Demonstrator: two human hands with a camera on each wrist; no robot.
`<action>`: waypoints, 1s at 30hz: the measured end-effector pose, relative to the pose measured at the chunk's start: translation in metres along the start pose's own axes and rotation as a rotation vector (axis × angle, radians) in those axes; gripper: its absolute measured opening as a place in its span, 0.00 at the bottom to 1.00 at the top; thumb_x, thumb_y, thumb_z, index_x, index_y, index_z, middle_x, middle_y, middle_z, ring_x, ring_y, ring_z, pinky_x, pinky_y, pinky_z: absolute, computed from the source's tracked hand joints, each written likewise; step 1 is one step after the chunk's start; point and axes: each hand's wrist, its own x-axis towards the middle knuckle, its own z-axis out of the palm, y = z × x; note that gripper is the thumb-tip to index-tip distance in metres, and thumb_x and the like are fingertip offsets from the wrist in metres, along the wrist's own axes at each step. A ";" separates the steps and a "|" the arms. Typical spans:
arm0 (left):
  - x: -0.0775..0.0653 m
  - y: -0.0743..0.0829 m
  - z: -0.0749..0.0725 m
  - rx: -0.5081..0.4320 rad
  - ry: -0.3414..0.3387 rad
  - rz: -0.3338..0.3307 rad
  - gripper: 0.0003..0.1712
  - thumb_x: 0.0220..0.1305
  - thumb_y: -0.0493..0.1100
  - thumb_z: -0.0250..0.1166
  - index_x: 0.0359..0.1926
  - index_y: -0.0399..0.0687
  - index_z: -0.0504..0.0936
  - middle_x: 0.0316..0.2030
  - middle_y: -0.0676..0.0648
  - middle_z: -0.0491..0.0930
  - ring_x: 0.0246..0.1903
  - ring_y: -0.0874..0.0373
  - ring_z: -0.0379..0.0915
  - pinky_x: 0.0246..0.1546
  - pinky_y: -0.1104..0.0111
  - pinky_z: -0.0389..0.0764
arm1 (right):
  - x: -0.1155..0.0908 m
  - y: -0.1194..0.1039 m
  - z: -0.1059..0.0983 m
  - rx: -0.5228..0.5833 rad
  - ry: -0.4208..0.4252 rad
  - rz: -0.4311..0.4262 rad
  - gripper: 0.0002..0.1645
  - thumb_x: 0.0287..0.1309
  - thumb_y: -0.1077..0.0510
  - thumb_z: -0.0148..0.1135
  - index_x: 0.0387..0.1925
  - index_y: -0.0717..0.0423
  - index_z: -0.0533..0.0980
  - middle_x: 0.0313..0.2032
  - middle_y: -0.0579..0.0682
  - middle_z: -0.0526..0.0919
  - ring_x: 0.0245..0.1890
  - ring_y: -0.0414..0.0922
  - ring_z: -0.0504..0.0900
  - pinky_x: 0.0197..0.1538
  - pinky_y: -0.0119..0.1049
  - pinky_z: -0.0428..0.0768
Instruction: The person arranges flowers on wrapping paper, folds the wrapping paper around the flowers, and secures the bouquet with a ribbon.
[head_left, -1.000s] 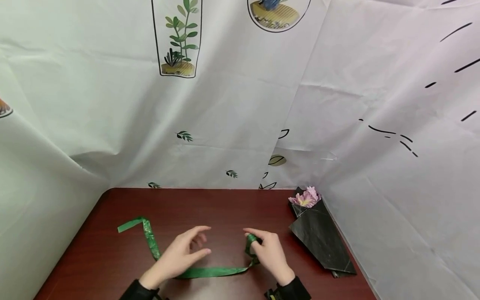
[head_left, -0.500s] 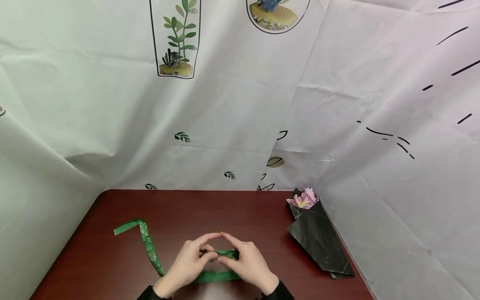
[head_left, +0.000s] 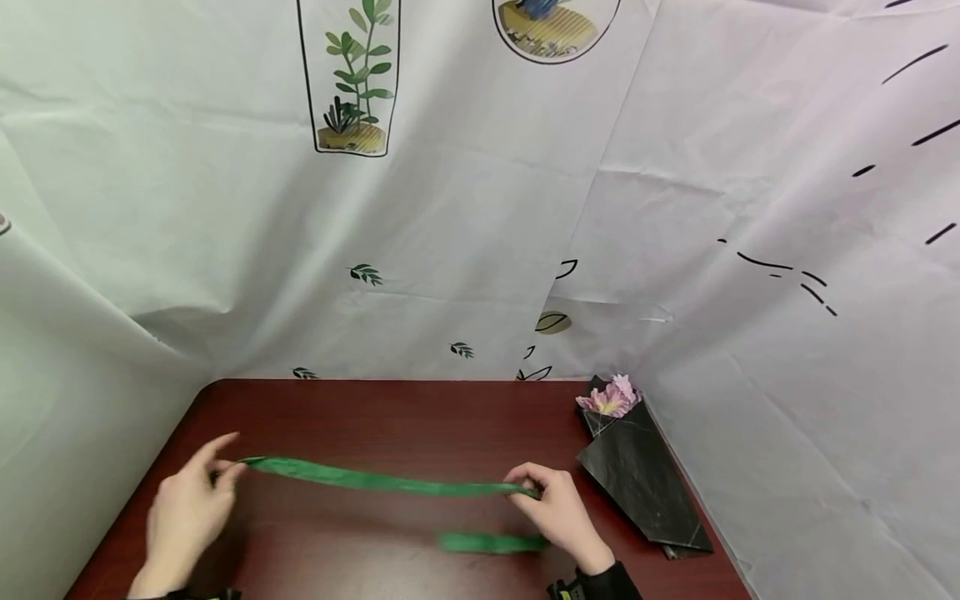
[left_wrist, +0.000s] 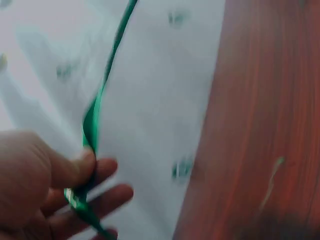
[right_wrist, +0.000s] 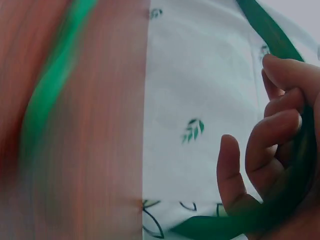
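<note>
Head view, ribbon (head_left: 375,482): green, stretched from left hand (head_left: 183,517) at 8 o'clock to right hand (head_left: 558,508) at 5; hands well apart, both pinching it.
Head view, flower (head_left: 613,397): pink, in black wrapper (head_left: 643,479), 4 o'clock.
Left wrist view: left hand clamped on ribbon, 8 o'clock.
Right wrist view: right hand curled round ribbon, 3 o'clock.

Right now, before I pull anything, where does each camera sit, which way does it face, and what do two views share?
Head: on the person's head, facing forward and down at the table, green ribbon and white cloth; left hand and right hand show.
Left wrist: on that wrist, looking at the left fingers pinching the ribbon, cloth and table beyond; only the left hand shows.
Right wrist: on that wrist, looking at the right fingers holding the ribbon; only the right hand shows.
Shared: both wrist views include ribbon, cloth and table.
</note>
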 end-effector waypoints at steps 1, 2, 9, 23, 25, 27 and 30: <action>0.003 -0.009 -0.004 0.037 -0.038 -0.045 0.30 0.78 0.37 0.69 0.77 0.40 0.74 0.47 0.34 0.90 0.18 0.57 0.68 0.20 0.62 0.66 | 0.000 0.001 -0.002 -0.005 0.009 0.005 0.04 0.74 0.53 0.75 0.46 0.39 0.87 0.30 0.37 0.81 0.25 0.32 0.63 0.32 0.36 0.65; 0.005 -0.017 -0.006 0.079 -0.073 -0.067 0.32 0.78 0.38 0.68 0.77 0.37 0.72 0.50 0.31 0.89 0.21 0.51 0.73 0.21 0.58 0.71 | 0.000 0.002 -0.003 -0.012 0.010 0.009 0.03 0.74 0.51 0.75 0.46 0.40 0.87 0.32 0.37 0.83 0.25 0.33 0.65 0.33 0.36 0.66; -0.006 0.006 0.053 0.119 -0.150 0.214 0.45 0.62 0.42 0.84 0.74 0.32 0.74 0.66 0.19 0.73 0.66 0.16 0.68 0.53 0.21 0.75 | 0.005 0.010 0.005 -0.023 -0.151 0.040 0.14 0.78 0.42 0.70 0.55 0.42 0.86 0.39 0.36 0.85 0.31 0.35 0.73 0.38 0.38 0.70; -0.052 0.108 0.183 -0.236 -0.538 0.402 0.07 0.74 0.43 0.76 0.46 0.54 0.86 0.66 0.38 0.82 0.77 0.32 0.66 0.77 0.37 0.66 | 0.002 0.015 0.012 0.024 -0.195 0.062 0.19 0.80 0.36 0.65 0.56 0.43 0.85 0.40 0.38 0.85 0.31 0.34 0.73 0.38 0.38 0.72; -0.047 0.104 0.178 -0.284 -0.533 0.370 0.06 0.76 0.42 0.74 0.42 0.56 0.85 0.54 0.45 0.86 0.66 0.41 0.79 0.67 0.48 0.78 | 0.001 0.018 0.009 0.014 -0.176 0.074 0.18 0.81 0.36 0.64 0.53 0.43 0.85 0.38 0.38 0.84 0.29 0.35 0.70 0.37 0.38 0.70; -0.040 0.099 0.168 -0.370 -0.579 0.313 0.04 0.79 0.44 0.72 0.42 0.54 0.85 0.42 0.49 0.87 0.46 0.46 0.87 0.49 0.55 0.87 | 0.001 0.022 0.005 0.005 -0.153 0.108 0.18 0.82 0.37 0.63 0.51 0.43 0.85 0.33 0.40 0.81 0.26 0.36 0.63 0.34 0.39 0.66; -0.021 0.080 0.152 -0.511 -0.696 0.229 0.08 0.82 0.50 0.69 0.45 0.53 0.87 0.28 0.52 0.85 0.23 0.54 0.81 0.27 0.63 0.83 | 0.001 0.030 -0.002 -0.027 -0.101 0.177 0.18 0.83 0.38 0.62 0.50 0.44 0.85 0.30 0.42 0.79 0.23 0.37 0.57 0.32 0.40 0.61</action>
